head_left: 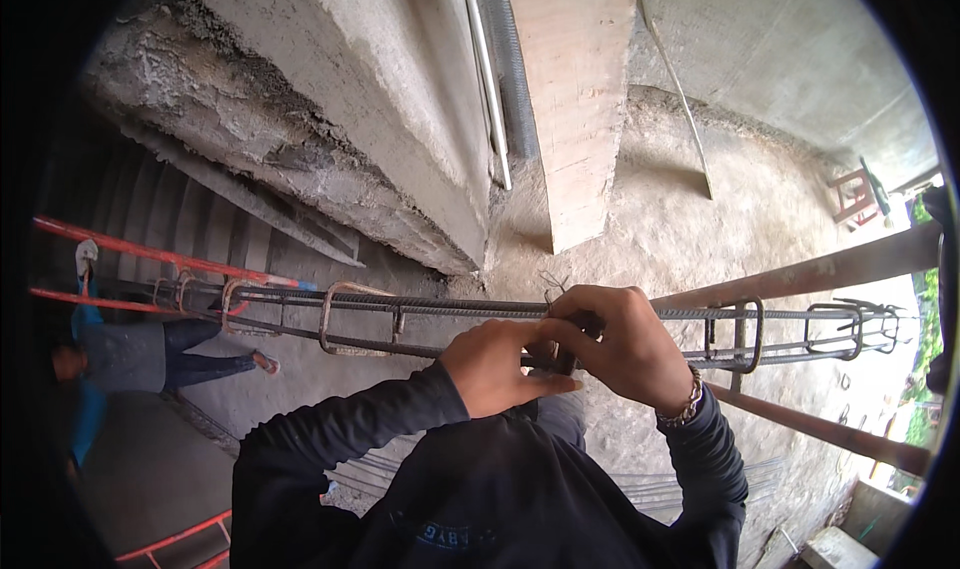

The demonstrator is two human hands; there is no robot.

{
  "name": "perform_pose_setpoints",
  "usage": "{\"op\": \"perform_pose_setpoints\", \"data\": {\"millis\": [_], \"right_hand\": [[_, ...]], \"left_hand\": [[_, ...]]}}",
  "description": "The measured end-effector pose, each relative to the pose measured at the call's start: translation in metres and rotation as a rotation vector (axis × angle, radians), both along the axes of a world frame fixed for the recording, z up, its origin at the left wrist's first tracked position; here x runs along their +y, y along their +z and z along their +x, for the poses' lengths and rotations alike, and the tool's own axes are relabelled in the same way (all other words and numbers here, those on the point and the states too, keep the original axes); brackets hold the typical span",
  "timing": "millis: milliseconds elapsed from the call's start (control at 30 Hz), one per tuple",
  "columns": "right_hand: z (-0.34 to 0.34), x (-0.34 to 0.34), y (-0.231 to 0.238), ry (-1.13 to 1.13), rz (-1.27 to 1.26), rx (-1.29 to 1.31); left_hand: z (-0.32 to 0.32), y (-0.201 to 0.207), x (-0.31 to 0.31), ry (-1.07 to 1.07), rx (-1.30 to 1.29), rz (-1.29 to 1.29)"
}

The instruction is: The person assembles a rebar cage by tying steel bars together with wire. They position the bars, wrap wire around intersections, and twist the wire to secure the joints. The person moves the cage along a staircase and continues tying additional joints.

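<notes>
In the head view, both bare hands work at the middle of a long, narrow cage of ribbed dark-grey steel bars (450,306), ringed by brown rectangular bent-rod hoops (324,319). The cage lies across the front of the person's body, between the chest and the pale wooden board (575,119) beyond.

The step in hand looks like close finger work at one spot on the bars. The right hand (628,347) has thumb and forefinger curled in a pinch on a small dark steel piece (566,341); the left hand (490,369) bends its fingers and thumb about the same place, but whether they grip cannot be told. A thin, loose-ended wire (552,281) sticks up just beyond the fingertips. The next move seems to call for a steady pinch.

The cage's long axis runs left to right, nearly level, one end toward the red tubular metal frame (130,243), the other toward the bright opening, past the reddish-brown pipes (820,269). The hoops stand crosswise to it.
</notes>
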State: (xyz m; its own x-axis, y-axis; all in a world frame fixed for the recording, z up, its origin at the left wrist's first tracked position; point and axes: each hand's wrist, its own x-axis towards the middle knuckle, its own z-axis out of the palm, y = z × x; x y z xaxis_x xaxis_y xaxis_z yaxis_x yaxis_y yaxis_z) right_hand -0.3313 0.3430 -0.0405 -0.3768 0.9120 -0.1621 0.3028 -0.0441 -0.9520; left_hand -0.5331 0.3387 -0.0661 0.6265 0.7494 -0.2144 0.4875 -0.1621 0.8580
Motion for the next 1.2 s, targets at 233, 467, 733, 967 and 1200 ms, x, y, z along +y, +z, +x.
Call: {"op": "perform_pose_setpoints", "data": {"millis": [233, 467, 733, 967, 1200], "right_hand": [[-0.006, 0.005, 0.0, -0.116, 0.022, -0.067], [-0.009, 0.003, -0.005, -0.17, -0.011, 0.006], [-0.011, -0.048, -0.012, -0.519, 0.453, -0.174], [-0.028, -0.137, -0.11, -0.917, -0.388, 0.203], [-0.037, -0.153, -0.177, -0.745, -0.741, 1.137]], "left_hand": [[0.0, 0.006, 0.004, -0.041, 0.201, 0.021], [-0.003, -0.004, 0.004, -0.083, 0.24, 0.049], [0.0, -0.004, 0.003, -0.055, 0.26, 0.018], [-0.001, -0.003, 0.005, -0.051, 0.226, 0.019], [0.001, -0.003, 0.008, -0.093, 0.152, -0.055]]}}
